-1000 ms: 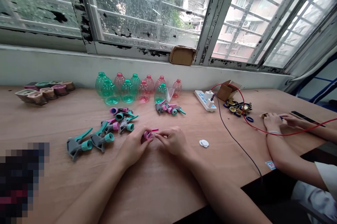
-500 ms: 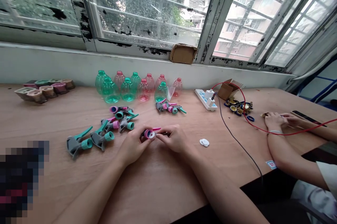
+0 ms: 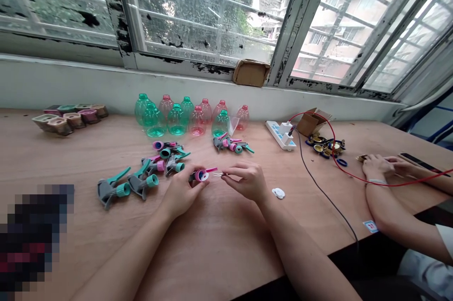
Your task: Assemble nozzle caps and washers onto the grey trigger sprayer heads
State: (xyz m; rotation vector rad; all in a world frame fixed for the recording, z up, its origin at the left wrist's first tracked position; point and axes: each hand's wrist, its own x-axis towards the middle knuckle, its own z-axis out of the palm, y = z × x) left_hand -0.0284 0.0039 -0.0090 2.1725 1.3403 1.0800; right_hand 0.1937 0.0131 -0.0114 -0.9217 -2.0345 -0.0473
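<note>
Left hand clenches a pink plastic spray nozzle, its stem pointing toward the right hand, whose fingers pinch a thin silver strip.

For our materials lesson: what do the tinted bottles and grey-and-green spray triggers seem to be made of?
The tinted bottles look like glossy plastic, probably PET: light passes through them. The spray triggers look like opaque moulded plastic, satin-finished, type unclear.

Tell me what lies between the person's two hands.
In the head view, a pink spray nozzle, gripped by the left hand, and a thin metal piece pinched by the right hand.
</note>
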